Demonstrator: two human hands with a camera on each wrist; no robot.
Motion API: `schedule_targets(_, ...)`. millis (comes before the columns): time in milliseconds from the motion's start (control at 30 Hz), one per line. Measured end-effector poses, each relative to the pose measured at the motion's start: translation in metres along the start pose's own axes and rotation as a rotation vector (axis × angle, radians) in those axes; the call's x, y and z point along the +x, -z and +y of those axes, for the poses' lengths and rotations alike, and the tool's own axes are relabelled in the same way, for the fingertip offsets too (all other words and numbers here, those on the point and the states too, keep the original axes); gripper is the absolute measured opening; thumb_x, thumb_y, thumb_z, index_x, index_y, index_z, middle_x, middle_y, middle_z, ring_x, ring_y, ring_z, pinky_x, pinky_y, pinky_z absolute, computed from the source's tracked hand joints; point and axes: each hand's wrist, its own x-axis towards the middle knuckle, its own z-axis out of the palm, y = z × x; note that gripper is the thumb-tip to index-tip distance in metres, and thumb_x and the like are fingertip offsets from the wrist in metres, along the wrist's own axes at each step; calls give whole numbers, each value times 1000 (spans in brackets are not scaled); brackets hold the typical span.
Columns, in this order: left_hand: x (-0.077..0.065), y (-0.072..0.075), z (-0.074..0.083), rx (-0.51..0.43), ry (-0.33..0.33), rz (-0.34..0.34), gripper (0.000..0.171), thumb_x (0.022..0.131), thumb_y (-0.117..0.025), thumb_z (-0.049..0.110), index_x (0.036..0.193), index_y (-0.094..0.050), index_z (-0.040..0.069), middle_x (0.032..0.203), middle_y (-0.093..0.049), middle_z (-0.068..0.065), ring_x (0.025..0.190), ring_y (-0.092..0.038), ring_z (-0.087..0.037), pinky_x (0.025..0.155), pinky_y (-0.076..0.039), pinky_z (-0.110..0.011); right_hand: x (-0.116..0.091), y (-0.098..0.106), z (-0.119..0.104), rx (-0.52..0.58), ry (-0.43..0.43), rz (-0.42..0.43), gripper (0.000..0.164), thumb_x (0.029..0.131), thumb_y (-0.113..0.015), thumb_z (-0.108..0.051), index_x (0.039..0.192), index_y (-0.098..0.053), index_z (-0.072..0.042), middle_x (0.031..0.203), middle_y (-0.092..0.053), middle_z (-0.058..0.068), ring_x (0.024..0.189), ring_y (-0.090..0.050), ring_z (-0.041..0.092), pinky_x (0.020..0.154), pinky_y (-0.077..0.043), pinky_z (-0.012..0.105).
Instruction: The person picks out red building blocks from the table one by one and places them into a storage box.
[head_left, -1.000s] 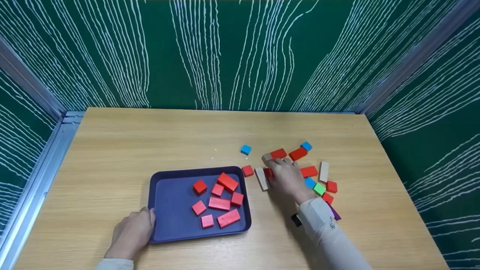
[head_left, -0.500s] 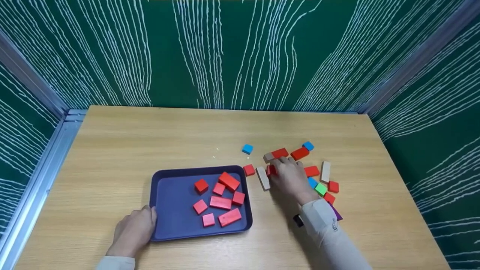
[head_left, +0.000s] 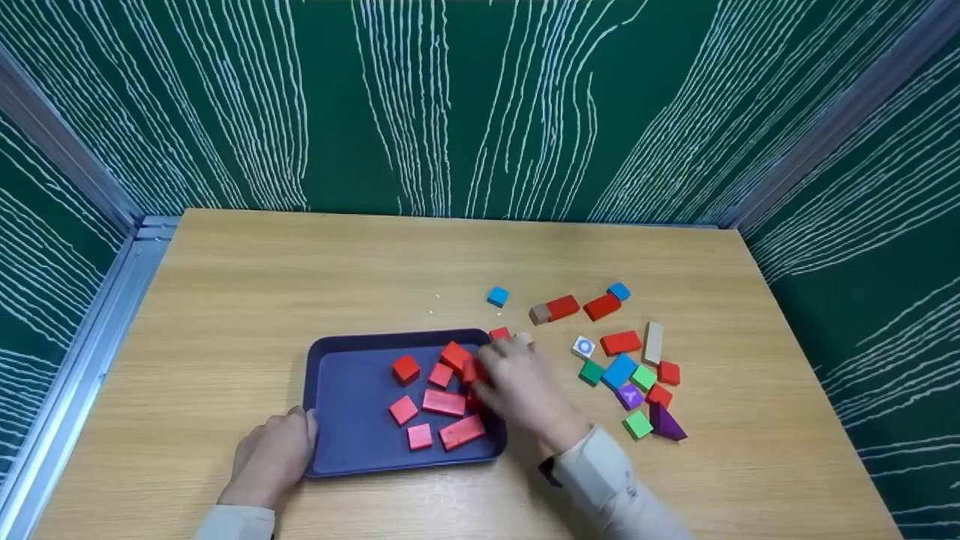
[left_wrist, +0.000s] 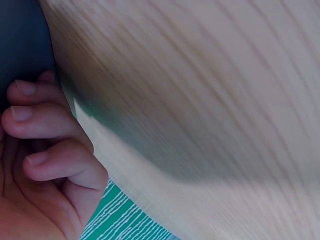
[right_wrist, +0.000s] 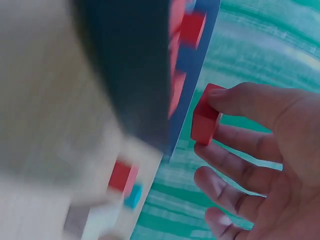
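In the head view a dark blue tray (head_left: 345, 412) lies on the wooden table with several red blocks, such as a long one (head_left: 444, 403), mostly in its right half. My left hand (head_left: 271, 457) grips its left edge; the left wrist view shows the fingers (left_wrist: 45, 120) curled at the tray's wall. Over the tray's right rim is my right hand (head_left: 529, 390). Between thumb and fingertips it pinches a red block (right_wrist: 204, 120), plain in the right wrist view and partly hidden in the head view.
Right of the tray lie loose blocks: a blue cube (head_left: 497, 297), red blocks (head_left: 620, 343), a white cube with a blue ring (head_left: 583, 346), green cubes (head_left: 637, 424), a purple triangular block (head_left: 666, 422) and a plain wooden block (head_left: 652, 343). Green walls (head_left: 330, 112) enclose the table.
My right hand has picked up the red block from among the loose blocks and moved left with it to the tray's right side. The left hand has stayed on the tray's edge.
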Motion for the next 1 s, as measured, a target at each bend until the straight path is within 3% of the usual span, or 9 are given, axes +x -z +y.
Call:
schedule_targets(267, 0, 0, -2, -5, -5, 11, 39, 106, -39, 22, 94, -61, -7, 82, -66, -23, 73, -66, -43, 61, -50, -53, 2, -19, -65, -32, 175, -47, 34, 90, -74, -36, 115, -70, -14, 107, -67, 3, 99, -59, 23, 84, -47, 45)
schedule_targets(433, 0, 0, -2, -15, -11, 24, 38, 106, -39, 23, 90, -60, -4, 80, -65, -21, 71, -65, -42, 60, -50, -52, 4, -30, -88, 35, 196, -141, 40, 91, -75, -37, 124, -69, -17, 113, -67, 1, 102, -58, 21, 93, -46, 50)
schedule_targets(633, 0, -1, -1, -22, -18, 38, 38, 106, -39, 22, 89, -60, -3, 78, -64, -20, 69, -65, -41, 58, -49, -51, 6, -37, -96, 40, 196, -204, 39, 90, -76, -38, 123, -69, -18, 112, -66, 0, 100, -57, 19, 91, -46, 44)
schedule_targets(867, -1, -1, 0, -19, -1, -4, 44, 108, -34, 22, 104, -61, -13, 65, -53, -11, 56, -55, -24, 51, -47, -41, 6, -43, -98, -10, 230, -214, 36, 90, -75, -40, 118, -69, -19, 108, -66, -2, 95, -56, 18, 78, -40, 34)
schedule_targets(1000, -1, 0, -2, -11, 0, 5, 42, 107, -36, 22, 101, -62, -11, 69, -57, -14, 60, -60, -28, 53, -48, -45, 7, -43, -94, 12, 218, -233, 36, 92, -73, -40, 120, -69, -18, 110, -66, -2, 96, -57, 18, 80, -42, 36)
